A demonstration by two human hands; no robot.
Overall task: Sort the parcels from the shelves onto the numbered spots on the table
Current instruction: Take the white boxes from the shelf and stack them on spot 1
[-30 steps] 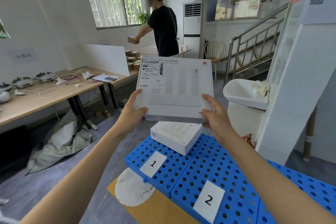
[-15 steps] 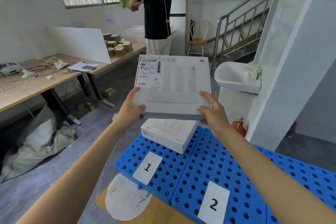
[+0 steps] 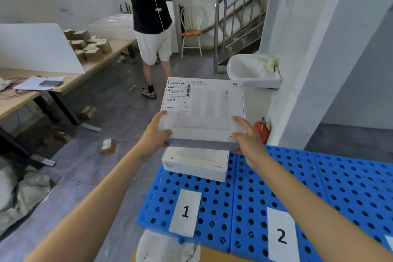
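Parcel point(image 3: 202, 110) in both hands, held roughly level just above the box point(image 3: 195, 163) that already lies on the blue worktop point(image 3: 340, 187). My left hand point(image 3: 156, 136) grips its near left corner, and my right hand point(image 3: 247, 140) grips the near right corner, fingers wrapped round the edges. The box sits just behind the 1 label point(image 3: 185, 211). The parcel hangs over the box without touching it, shipping sticker facing up.

I take the step to be setting this parcel down, most likely on top of the box, though I cannot read the sticker well enough to confirm the spot. I would lower it flat, with both corners at the same height. The parcel looks wider than the box, so I would centre it there before letting go, or the overhang may tip it off. Any fingers under the parcel would get pinched against the box. It is safer to land the far edge first, then slide both hands out sideways. Should it belong elsewhere, the 2 label point(image 3: 281, 236) lies to the right of the box, nearer me.
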